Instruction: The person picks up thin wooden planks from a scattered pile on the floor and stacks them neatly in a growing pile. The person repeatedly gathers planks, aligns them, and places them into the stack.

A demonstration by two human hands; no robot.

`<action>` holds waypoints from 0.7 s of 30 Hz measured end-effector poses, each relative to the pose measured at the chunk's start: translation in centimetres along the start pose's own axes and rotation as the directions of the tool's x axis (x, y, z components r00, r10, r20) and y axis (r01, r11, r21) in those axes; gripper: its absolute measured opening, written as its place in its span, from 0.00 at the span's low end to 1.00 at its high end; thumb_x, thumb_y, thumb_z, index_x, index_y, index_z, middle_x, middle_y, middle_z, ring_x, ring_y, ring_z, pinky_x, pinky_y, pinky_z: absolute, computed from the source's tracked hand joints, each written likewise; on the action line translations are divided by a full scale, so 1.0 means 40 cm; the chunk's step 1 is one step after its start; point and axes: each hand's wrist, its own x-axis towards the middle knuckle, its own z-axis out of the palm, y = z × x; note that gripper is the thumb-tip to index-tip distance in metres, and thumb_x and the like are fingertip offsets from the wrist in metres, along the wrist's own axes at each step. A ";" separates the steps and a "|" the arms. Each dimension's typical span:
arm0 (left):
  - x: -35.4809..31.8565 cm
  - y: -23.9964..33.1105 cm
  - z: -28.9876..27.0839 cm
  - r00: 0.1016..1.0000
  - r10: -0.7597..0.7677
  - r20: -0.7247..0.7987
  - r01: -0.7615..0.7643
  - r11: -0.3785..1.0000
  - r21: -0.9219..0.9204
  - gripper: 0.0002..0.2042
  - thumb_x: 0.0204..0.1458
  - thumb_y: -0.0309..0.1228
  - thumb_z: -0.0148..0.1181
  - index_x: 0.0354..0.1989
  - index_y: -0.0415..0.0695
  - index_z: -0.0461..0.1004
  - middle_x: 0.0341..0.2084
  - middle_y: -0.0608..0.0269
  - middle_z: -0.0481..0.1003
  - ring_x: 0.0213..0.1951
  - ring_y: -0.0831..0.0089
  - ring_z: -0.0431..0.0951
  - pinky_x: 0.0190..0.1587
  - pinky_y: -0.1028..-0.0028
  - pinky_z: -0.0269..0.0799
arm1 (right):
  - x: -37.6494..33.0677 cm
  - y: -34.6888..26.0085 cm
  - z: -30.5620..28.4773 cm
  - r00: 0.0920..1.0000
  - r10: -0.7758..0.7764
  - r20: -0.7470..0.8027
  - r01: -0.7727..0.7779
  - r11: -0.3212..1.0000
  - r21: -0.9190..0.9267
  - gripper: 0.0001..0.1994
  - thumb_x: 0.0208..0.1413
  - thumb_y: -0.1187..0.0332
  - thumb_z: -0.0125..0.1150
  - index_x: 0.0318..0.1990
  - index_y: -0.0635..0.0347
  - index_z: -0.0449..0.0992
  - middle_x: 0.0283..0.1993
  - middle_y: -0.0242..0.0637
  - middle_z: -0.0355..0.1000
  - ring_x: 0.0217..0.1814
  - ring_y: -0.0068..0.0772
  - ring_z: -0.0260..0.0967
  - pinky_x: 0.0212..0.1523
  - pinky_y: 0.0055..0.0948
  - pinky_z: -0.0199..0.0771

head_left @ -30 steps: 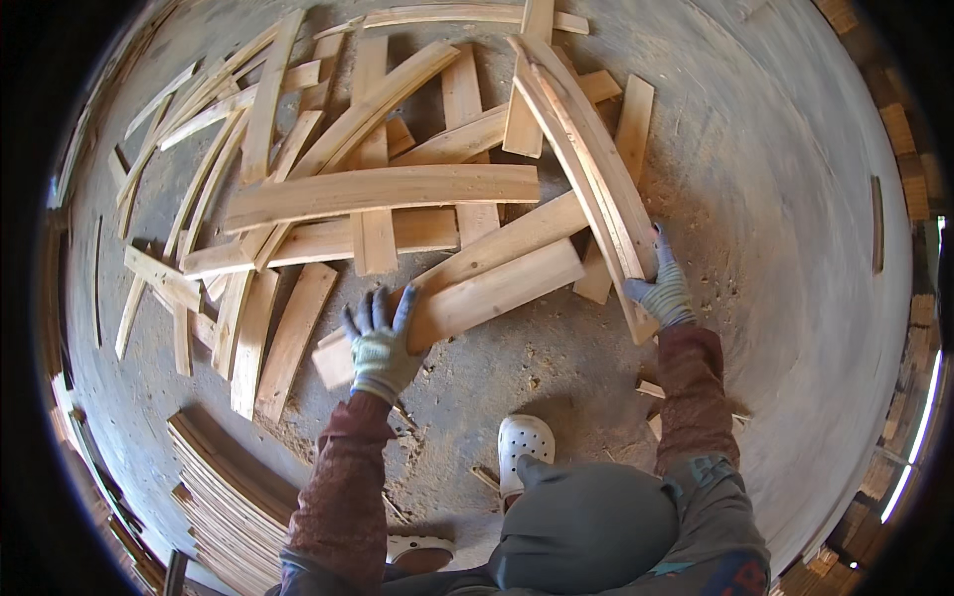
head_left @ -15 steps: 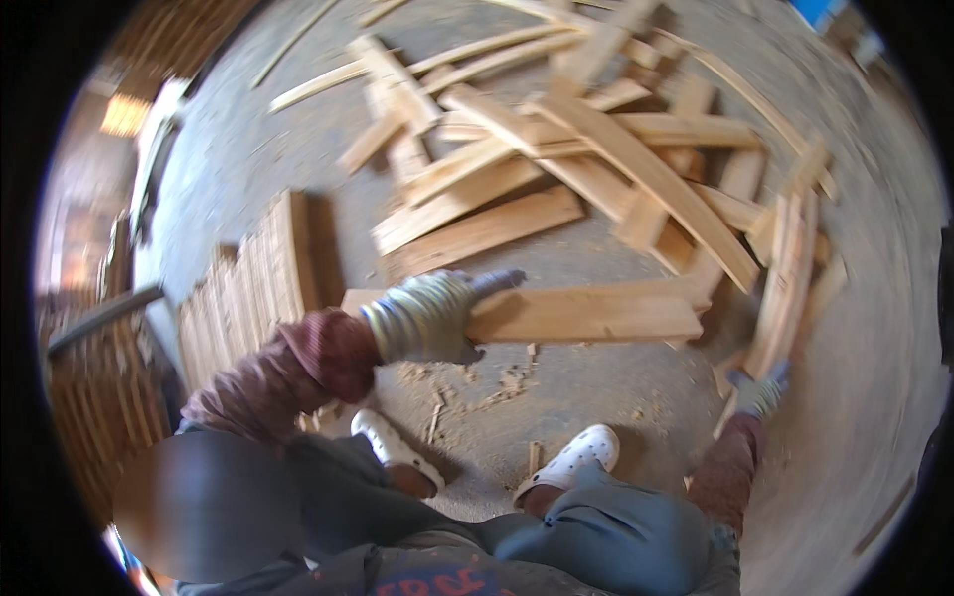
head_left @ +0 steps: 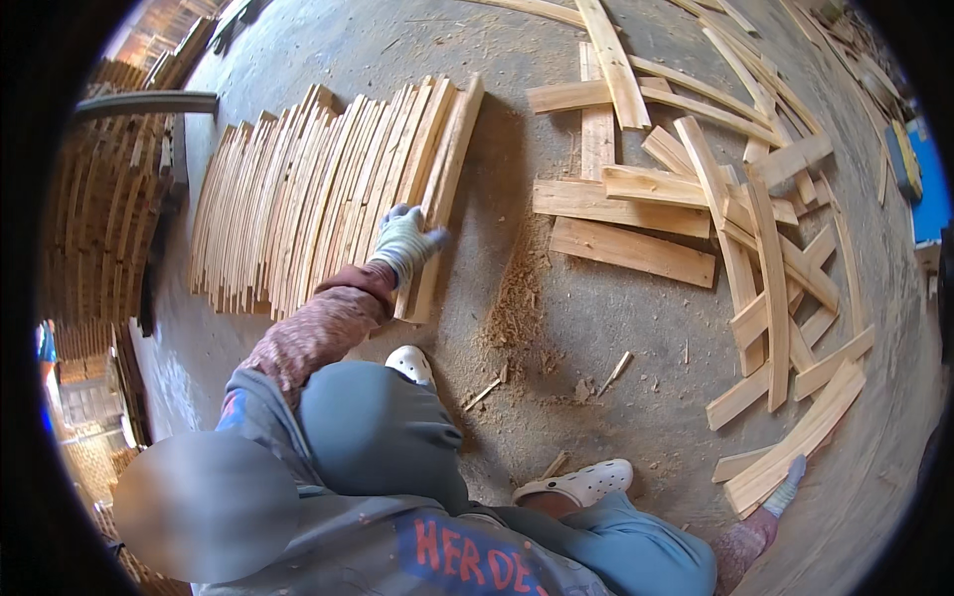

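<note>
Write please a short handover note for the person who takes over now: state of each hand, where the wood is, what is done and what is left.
Left hand: gloved, fingers pressed on the last plank at the right end of the row of planks standing on edge.
Right hand: gloved, low at the right, touching the end of a loose plank; grip unclear.
Done: a long, tight row stands on the concrete floor.
Left: the scattered pile of planks at the right lies unsorted.
</note>
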 end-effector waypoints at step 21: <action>0.015 -0.172 0.140 0.939 0.082 -0.333 -0.192 0.930 -0.312 0.36 0.56 0.45 0.66 0.73 0.55 0.61 0.71 0.36 0.55 0.72 0.36 0.53 0.74 0.45 0.47 | -0.816 0.460 1.579 0.344 0.386 0.856 0.567 0.641 -0.517 0.53 0.47 0.50 0.77 0.75 0.64 0.53 0.74 0.58 0.59 0.73 0.54 0.64 0.71 0.42 0.65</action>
